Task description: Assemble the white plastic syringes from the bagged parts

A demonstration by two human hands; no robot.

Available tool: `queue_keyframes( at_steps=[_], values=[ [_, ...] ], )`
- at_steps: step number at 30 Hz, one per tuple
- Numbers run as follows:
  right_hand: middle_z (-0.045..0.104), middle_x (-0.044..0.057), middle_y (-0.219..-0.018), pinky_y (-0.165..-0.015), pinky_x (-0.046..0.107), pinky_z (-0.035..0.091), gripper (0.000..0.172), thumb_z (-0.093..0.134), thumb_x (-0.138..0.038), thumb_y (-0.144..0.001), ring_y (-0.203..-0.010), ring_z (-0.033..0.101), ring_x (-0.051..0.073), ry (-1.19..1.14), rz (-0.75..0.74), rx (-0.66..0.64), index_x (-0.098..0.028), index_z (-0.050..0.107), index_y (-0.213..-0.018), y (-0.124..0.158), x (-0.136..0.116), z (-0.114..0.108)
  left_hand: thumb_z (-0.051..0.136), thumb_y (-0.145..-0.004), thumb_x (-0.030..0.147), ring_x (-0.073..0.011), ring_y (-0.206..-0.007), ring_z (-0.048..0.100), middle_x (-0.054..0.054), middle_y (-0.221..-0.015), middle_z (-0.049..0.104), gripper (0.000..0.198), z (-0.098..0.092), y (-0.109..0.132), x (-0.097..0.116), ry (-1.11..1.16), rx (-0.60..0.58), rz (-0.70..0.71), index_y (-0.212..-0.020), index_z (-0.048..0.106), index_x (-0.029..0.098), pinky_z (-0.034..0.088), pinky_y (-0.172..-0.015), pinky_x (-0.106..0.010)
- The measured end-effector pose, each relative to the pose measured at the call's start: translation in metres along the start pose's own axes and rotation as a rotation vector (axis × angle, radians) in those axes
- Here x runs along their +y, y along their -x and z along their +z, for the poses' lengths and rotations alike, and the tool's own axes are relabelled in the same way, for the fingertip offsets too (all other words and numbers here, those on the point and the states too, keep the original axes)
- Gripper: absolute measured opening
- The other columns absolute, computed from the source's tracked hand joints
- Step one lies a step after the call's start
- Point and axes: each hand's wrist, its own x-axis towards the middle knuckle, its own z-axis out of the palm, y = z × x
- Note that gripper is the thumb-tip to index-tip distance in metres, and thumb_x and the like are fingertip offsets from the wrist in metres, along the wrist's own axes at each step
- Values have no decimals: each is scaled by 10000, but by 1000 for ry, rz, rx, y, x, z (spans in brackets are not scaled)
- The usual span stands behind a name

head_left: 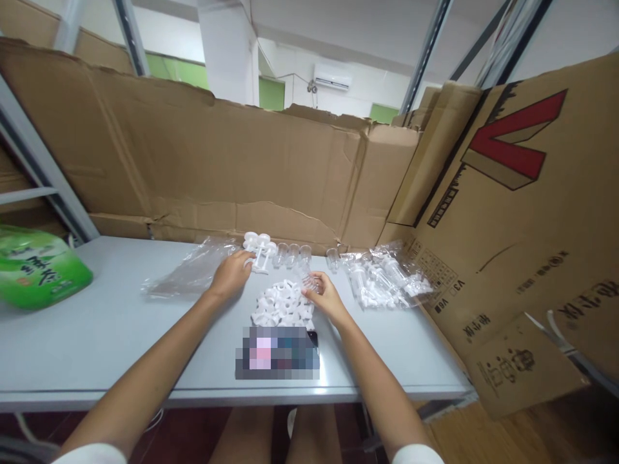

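Note:
My left hand (233,272) is at the left side of a cluster of white plastic plungers (262,248) with round disc ends, its fingers curled against one of them. Part of that plunger is hidden by the fingers. In my right hand (325,296) a clear plastic cylinder (308,281) is pinched between thumb and fingers, above the right edge of a pile of small white plastic pieces (283,305). Several clear cylinders (293,254) stand in a row behind the pile, with another clear cylinder (333,259) apart to the right.
An empty-looking clear bag (188,270) lies left of my left hand. Another clear bag (382,280) holds white parts at right. A phone with a blurred screen (278,354) lies near the table's front edge. A green package (41,267) stands far left; cardboard walls (251,161) enclose the back and right.

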Motion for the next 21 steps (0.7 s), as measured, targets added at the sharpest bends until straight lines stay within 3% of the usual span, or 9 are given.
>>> queue_keyframes(
  at_steps=[4, 10, 14, 17, 19, 21],
  values=[
    [577, 22, -933, -623, 262, 471, 395, 683, -373, -628, -799, 560, 161, -157, 44, -60, -237, 529, -965, 3, -9, 2, 436, -803, 359, -207, -979, 555, -61, -1035, 621, 294, -9, 5, 44, 266, -28, 110, -986, 594, 192, 401, -887, -319],
    [559, 15, -915, -595, 255, 443, 410, 652, -400, -673, -624, 518, 98, -150, 40, -119, -252, 579, -1048, 5, -15, -1, 547, -744, 451, -212, -1038, 537, -78, -1119, 591, 467, -2, 13, 89, 644, -256, 130, -1123, 510, 181, 402, -909, -330],
    [563, 25, -985, -595, 256, 435, 436, 649, -398, -679, -589, 486, 75, -156, 17, -159, -250, 578, -1082, 3, -9, -1, 577, -729, 436, -209, -953, 578, -87, -1027, 619, 523, 14, 15, 100, 838, -286, 52, -1154, 461, 154, 429, -861, -343],
    [522, 29, -1047, -587, 246, 452, 691, 726, -331, -586, -656, 506, 90, -197, 5, -123, -307, 453, -1221, 3, -2, 4, 556, -746, 435, -194, -854, 604, -81, -933, 631, 490, 26, 13, 102, 985, -284, -21, -1123, 480, 131, 466, -774, -324],
    [500, 27, -1040, -589, 246, 466, 821, 745, -291, -552, -650, 509, 84, -185, -16, -62, -333, 365, -1277, 2, 3, 7, 529, -763, 440, -189, -835, 601, -80, -918, 629, 465, 31, 12, 101, 970, -256, -44, -1106, 507, 126, 470, -745, -311],
    [498, 28, -1013, -588, 248, 475, 824, 730, -282, -564, -622, 509, 75, -141, -36, 0, -323, 341, -1290, -1, 6, 7, 502, -780, 441, -183, -829, 592, -77, -943, 622, 450, 31, 14, 98, 827, -202, -33, -1117, 525, 144, 464, -736, -302]
  ],
)
